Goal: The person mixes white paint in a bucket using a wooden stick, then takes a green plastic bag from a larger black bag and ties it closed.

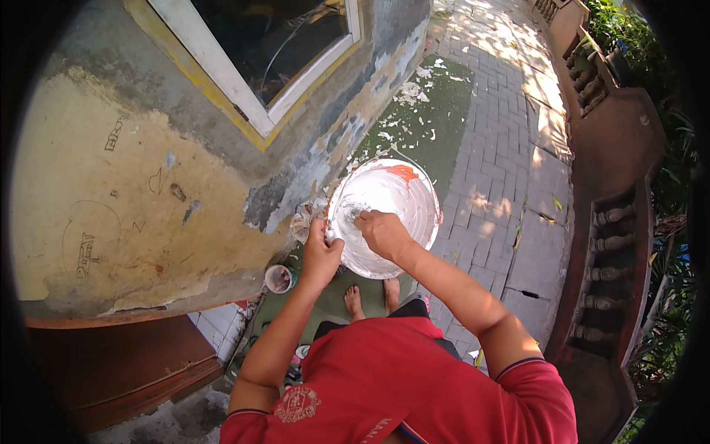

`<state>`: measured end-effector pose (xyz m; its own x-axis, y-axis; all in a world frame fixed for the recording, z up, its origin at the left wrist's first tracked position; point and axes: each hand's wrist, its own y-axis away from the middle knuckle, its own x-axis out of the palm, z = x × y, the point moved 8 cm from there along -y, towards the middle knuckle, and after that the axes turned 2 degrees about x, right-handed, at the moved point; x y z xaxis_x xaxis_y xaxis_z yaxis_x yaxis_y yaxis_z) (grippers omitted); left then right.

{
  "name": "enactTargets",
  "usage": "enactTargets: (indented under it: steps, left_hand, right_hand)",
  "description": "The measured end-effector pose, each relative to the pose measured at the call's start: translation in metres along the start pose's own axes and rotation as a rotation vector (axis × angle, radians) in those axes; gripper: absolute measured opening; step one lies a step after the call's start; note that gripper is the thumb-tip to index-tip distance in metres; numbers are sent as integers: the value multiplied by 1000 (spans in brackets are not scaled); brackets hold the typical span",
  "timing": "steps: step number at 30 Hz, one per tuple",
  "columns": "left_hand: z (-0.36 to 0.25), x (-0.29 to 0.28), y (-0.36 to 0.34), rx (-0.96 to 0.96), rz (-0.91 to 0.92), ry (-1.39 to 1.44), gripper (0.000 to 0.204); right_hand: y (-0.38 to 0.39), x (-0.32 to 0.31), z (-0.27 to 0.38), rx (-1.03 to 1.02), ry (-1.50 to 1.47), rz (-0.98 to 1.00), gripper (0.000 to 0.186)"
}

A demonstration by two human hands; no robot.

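Observation:
A large white bucket (396,196) with a wire handle, pale wet material inside and an orange patch near its far rim is in front of me, above my bare feet. My left hand (322,250) is closed on the bucket's near-left rim. My right hand (381,234) reaches inside the bucket, fingers curled round a small greyish item, mostly hidden and too unclear to name, at the pale material.
A peeling wall (133,207) with a white-framed window (262,115) runs along the left. Paint flakes lie on green flooring (444,96) beside grey paving (488,185). A small tub (281,278) stands by the wall. A baluster railing (614,237) and plants line the right.

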<state>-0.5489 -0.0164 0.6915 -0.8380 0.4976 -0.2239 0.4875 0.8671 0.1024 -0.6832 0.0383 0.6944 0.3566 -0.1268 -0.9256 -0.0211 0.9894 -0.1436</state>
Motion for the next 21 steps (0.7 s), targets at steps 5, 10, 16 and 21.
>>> enactTargets:
  steps: [5, 10, 16, 21]
  left_hand:
    - [0, -3, -5, -119, 14, 154, 29]
    - [2, -3, -3, -144, -45, 147, 27]
    - [-13, 13, 7, 36, -89, -95, 31]
    - [27, 15, 21, -131, -131, -93, 28]
  right_hand:
    - [5, 0, -5, -127, 116, 167, 18]
    - [-9, -25, -59, 354, -178, 132, 25]
    - [-31, -28, -52, 406, -147, 30, 18]
    - [-16, 30, -15, -15, -186, 102, 10]
